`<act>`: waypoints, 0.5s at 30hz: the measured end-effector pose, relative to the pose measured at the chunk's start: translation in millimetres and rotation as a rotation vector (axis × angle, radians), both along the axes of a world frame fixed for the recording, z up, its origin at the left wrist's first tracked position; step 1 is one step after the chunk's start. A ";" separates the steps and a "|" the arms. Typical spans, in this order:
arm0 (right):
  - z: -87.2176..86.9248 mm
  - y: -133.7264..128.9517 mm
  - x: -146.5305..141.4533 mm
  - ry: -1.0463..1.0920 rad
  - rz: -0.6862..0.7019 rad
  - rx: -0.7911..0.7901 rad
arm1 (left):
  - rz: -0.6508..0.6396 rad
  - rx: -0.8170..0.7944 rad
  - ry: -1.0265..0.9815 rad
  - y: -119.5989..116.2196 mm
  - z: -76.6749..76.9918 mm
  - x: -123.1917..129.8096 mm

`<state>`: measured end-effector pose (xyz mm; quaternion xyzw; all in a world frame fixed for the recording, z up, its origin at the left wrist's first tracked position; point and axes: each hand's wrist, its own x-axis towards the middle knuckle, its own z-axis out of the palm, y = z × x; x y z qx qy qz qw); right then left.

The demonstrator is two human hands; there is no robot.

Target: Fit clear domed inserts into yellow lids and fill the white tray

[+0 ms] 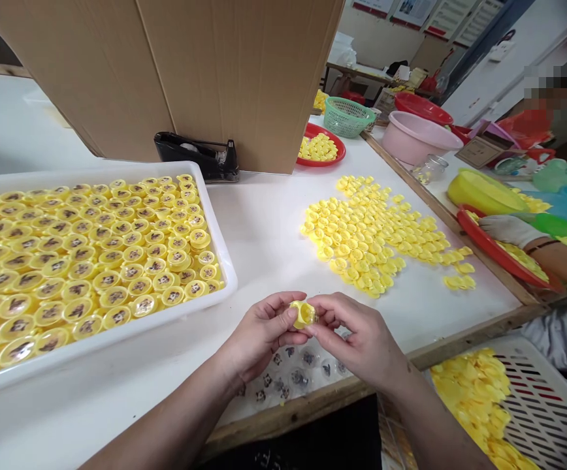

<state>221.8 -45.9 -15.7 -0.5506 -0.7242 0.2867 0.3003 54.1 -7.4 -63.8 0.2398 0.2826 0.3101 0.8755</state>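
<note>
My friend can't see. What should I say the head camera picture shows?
A person's left hand and right hand hold a small yellow piece over a white table. A white tray of picture-topped yellow pieces is on the left, loose yellow pieces on the right, and brown cardboard behind.

You hold a small yellow piece [299, 307] between the fingertips of your left hand [262, 329] and right hand [356, 333]. Below them, clear pieces [299, 377] with dark prints lie near the table's wooden edge [293, 414]. To your left, a white tray [228, 279] holds rows of yellow pieces with printed round tops; behind it, a black tape dispenser [198, 156] stands before a cardboard sheet [219, 78]. Loose yellow pieces [356, 241] spread ahead to your right, and farther right a co-worker's gloved hand [506, 230] reaches into a red tray [477, 243].
</note>
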 end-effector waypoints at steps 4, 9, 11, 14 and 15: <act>-7.9 -3.9 -6.0 0.020 -0.119 0.053 | -0.002 0.013 -0.019 -0.2 -1.5 -0.9; -14.0 -9.0 -5.7 -0.121 -0.092 0.177 | 0.004 0.036 -0.021 -0.5 -3.1 -1.0; -13.4 -11.5 -3.2 -0.153 -0.053 0.187 | 0.012 0.043 -0.019 -0.8 -2.9 -0.4; -9.8 -14.0 0.2 -0.161 -0.016 0.148 | 0.020 0.061 -0.023 -1.7 -2.1 0.9; -8.2 -14.3 0.9 -0.168 -0.012 0.132 | 0.017 0.065 -0.025 -2.1 -2.0 1.2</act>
